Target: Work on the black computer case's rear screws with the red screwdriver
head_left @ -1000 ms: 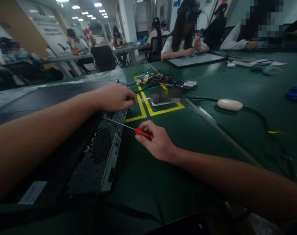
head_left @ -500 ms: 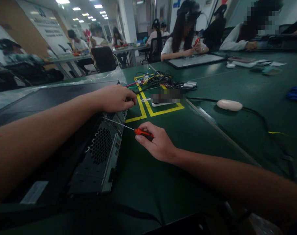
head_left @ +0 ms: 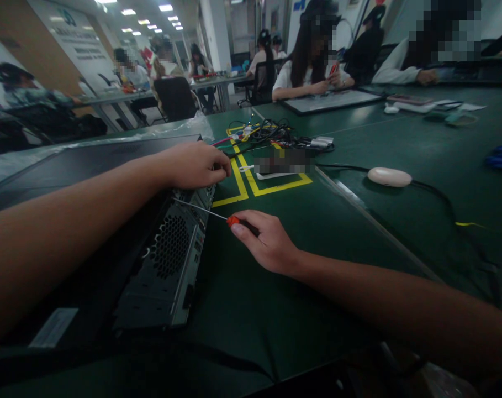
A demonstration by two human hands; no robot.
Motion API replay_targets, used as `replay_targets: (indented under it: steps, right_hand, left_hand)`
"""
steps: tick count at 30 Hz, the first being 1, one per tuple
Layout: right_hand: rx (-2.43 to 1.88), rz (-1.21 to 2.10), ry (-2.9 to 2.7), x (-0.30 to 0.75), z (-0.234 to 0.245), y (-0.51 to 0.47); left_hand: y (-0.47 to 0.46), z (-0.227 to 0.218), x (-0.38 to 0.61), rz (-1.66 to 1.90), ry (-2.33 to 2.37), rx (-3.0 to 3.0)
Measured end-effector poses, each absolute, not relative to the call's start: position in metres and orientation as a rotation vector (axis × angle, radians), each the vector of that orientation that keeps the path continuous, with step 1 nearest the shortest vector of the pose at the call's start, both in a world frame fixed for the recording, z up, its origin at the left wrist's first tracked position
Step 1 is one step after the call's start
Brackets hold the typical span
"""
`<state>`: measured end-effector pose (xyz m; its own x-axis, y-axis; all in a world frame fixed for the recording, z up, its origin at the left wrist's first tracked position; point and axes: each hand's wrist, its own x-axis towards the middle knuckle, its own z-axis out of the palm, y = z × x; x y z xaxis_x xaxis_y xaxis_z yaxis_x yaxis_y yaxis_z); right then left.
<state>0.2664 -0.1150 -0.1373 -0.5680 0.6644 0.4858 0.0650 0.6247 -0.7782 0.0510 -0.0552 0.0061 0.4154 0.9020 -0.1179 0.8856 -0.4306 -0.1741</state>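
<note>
A black desktop computer case (head_left: 89,265) lies at the left, its grey back panel with a honeycomb vent (head_left: 170,246) facing right. My left hand (head_left: 199,165) rests on the case near its far rear corner. Its fingers are curled in, and whatever they may hold is hidden. Lower and to the right, my right hand (head_left: 267,240) is closed around the handle of a red and black screwdriver (head_left: 233,220). The thin shaft points left, with its tip against the upper edge of the back panel, below my left wrist.
Beyond the case lie tangled cables (head_left: 275,132) and a blurred dark item (head_left: 281,163) within yellow tape. On the right are a pale oval device (head_left: 389,177) on a black cord and a blue bundle (head_left: 501,157). Across the green table (head_left: 337,221), other people sit working.
The screwdriver handle has turned in my right hand, whose fingers have shifted on it slightly. The shaft still meets the same spot, and my left hand has stayed put.
</note>
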Motion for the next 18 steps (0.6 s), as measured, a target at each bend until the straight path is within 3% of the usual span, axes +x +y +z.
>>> replay_targets:
  steps: [18]
  right_hand:
    - [-0.583, 1.031, -1.955, 0.2655, -0.1420, -0.1162]
  left_hand:
    - [-0.0533, 0.0037, 0.0499, 0.318, -1.635, -2.551]
